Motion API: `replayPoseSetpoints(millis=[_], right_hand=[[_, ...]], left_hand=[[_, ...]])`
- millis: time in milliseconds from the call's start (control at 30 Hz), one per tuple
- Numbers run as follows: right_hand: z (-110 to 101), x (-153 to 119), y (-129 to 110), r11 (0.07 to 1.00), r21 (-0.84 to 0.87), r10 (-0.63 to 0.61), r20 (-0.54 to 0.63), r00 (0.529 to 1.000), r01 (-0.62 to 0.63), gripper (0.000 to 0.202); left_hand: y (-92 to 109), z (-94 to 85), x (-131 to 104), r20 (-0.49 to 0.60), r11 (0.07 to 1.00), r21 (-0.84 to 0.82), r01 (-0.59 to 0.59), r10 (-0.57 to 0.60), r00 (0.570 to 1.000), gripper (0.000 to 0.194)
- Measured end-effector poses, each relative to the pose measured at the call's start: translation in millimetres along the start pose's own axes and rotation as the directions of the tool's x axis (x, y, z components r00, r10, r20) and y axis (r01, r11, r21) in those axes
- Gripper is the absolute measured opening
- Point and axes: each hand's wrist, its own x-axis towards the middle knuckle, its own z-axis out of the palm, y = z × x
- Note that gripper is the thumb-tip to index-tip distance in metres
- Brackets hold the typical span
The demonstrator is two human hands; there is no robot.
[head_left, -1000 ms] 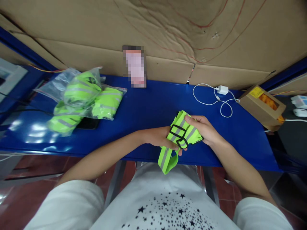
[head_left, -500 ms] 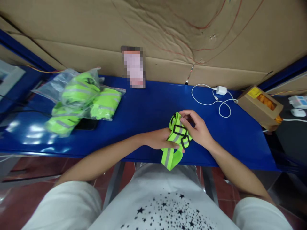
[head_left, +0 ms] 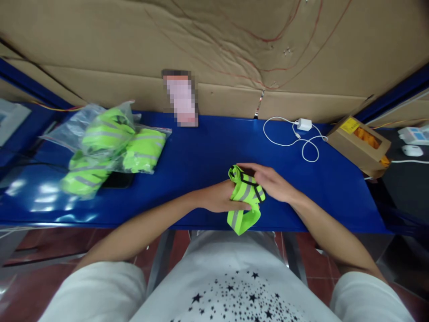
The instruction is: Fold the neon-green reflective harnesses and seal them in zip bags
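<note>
A neon yellow-green reflective strap with grey stripes and black buckles is partly rolled up above the table's front part. My left hand is closed around it from the left, thumb across its near side; the other fingers are mostly hidden beneath. A loop of the strap hangs below that thumb. On the other side, my right hand lies against the far right of the roll, its fingers stretched along the top edge and its thumb beside the buckles.
Clear plastic bags with similar neon straps lie at the left, partly over a dark flat object. A blurred-out pinkish panel leans on the cardboard wall. A white charger with cable and a cardboard box are at the right.
The strap roll has turned, so its coiled end now faces up at the far left. My right hand's fingers have straightened over the far side. The view has shifted slightly.
</note>
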Motion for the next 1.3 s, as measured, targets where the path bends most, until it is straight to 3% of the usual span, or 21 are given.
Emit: replayPoseSetpoints(millis=[67,133,233,333,400,500,633,733,800,1000,1200,1300], right_hand=[[6,-3,-4,0.989,-0.144,-0.05,-0.045,0.998,0.043,0.075],[11,-4,-7,0.976,-0.215,-0.043,-0.081,0.996,0.025,0.078],[16,-3,-8,0.979,-0.202,-0.016,-0.115,0.993,-0.008,0.068],[16,-1,-6,0.985,-0.167,0.013,-0.145,0.989,-0.037,0.063],[13,-1,-5,0.985,-0.17,0.006,-0.132,0.991,-0.028,0.064],[6,-2,-5,0.984,-0.173,-0.037,0.003,0.999,0.037,0.074],[-4,-5,-8,0.989,-0.133,-0.034,0.17,0.985,0.057,0.095],[-6,-7,-11,0.99,-0.125,-0.04,0.215,0.976,0.068,0.095],[-3,-8,-11,0.986,-0.142,-0.054,0.231,0.971,0.089,0.097],[12,-7,-10,0.943,-0.302,-0.133,0.037,0.99,0.138,0.093],[11,-8,-13,0.945,-0.272,-0.166,0.076,0.983,0.181,0.091],[12,-8,-15,0.944,-0.28,-0.184,-0.009,0.983,0.174,0.079]], left_hand=[[-3,-0.1,2,-0.109,1.0,-0.013,-0.014,0.013,0.994,0.024],[-6,-0.1,3,-0.139,0.999,-0.048,0.002,-0.008,0.99,0.023],[-7,0.9,2,-0.066,0.964,-0.247,0.103,-0.122,0.99,0.025],[-7,4.2,1,0.017,0.823,-0.52,0.229,-0.258,0.966,0.03],[-5,7.0,2,0.03,0.771,-0.583,0.257,-0.296,0.955,0.03],[-1,10.4,4,-0.059,0.875,-0.462,0.146,-0.194,0.979,0.025],[-1,14.2,5,-0.177,0.993,-0.119,-0.029,0.008,0.984,0.018],[-8,18.6,3,-0.212,0.981,0.189,-0.042,0.082,0.974,0.006],[-13,21.3,2,-0.197,0.952,0.299,-0.058,0.121,0.973,0.002],[-13,20.7,3,-0.221,0.971,0.223,-0.081,0.131,0.966,0.012],[-10,18.6,2,-0.188,0.976,0.216,-0.009,0.051,0.981,0.016],[-9,18.1,5,-0.25,0.996,0.066,0.053,-0.035,0.968,0.015]])
